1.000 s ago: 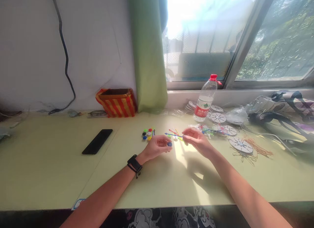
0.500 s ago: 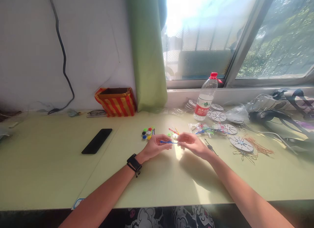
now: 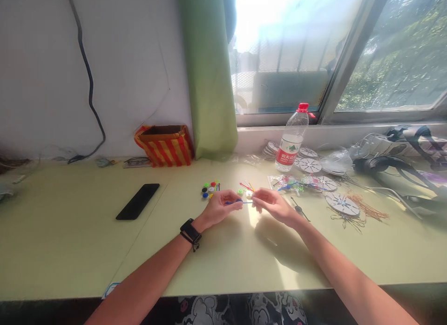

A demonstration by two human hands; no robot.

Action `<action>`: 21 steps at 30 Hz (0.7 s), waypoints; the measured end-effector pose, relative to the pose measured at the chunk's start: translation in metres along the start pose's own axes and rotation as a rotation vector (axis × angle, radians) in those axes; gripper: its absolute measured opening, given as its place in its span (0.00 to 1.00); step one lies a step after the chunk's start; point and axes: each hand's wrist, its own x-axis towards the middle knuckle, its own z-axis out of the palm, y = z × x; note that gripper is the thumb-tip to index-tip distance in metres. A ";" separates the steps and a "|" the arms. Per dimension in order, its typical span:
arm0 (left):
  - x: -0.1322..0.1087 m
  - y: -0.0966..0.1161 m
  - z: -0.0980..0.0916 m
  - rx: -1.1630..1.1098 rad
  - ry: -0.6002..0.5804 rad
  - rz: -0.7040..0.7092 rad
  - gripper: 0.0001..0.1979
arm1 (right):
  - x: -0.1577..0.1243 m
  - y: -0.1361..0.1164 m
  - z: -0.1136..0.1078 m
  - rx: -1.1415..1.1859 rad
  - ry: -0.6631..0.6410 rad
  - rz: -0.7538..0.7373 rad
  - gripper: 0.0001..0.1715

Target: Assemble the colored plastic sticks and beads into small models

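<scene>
My left hand (image 3: 218, 207) and my right hand (image 3: 274, 205) meet over the middle of the table. Between them they pinch a thin blue plastic pointer (image 3: 247, 202), level, one end in each hand. A darker blue round piece (image 3: 239, 200) shows at the left fingertips; whether it is joined to the pointer I cannot tell. Just beyond my left hand lie small coloured round caps (image 3: 211, 190) in several colours. Red and yellow pointers (image 3: 247, 187) and a green cap (image 3: 240, 192) lie behind the fingers. A black pointer (image 3: 299, 208) rests right of my right hand.
A black phone (image 3: 138, 201) lies left. Behind stand a striped red-yellow box (image 3: 165, 145) and a red-capped water bottle (image 3: 291, 138). To the right are white discs (image 3: 342, 205), copper-coloured wires (image 3: 370, 207), bagged parts (image 3: 289, 182) and black headset straps (image 3: 387, 165).
The fingers of my left hand have shifted slightly on the blue pointer, and the dark round piece now shows at their tips. My right hand keeps its hold in nearly the same place.
</scene>
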 end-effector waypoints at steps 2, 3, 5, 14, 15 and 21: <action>0.001 0.003 -0.003 -0.019 0.041 0.005 0.14 | 0.000 0.003 0.000 -0.103 0.046 -0.024 0.20; 0.001 0.005 -0.004 -0.029 0.064 0.007 0.14 | 0.000 0.005 0.001 -0.179 0.075 -0.038 0.20; 0.002 0.008 -0.007 -0.052 0.111 0.004 0.15 | -0.005 0.011 0.006 -0.375 0.132 -0.054 0.19; 0.004 0.008 -0.004 -0.124 0.252 0.004 0.15 | -0.072 -0.025 0.100 -0.387 -0.437 -0.089 0.32; 0.004 0.008 -0.004 -0.124 0.250 0.004 0.15 | -0.077 -0.032 0.109 -0.230 -0.607 -0.141 0.31; 0.005 0.003 -0.004 -0.106 0.241 0.005 0.14 | -0.085 -0.040 0.119 -0.426 -0.289 -0.254 0.25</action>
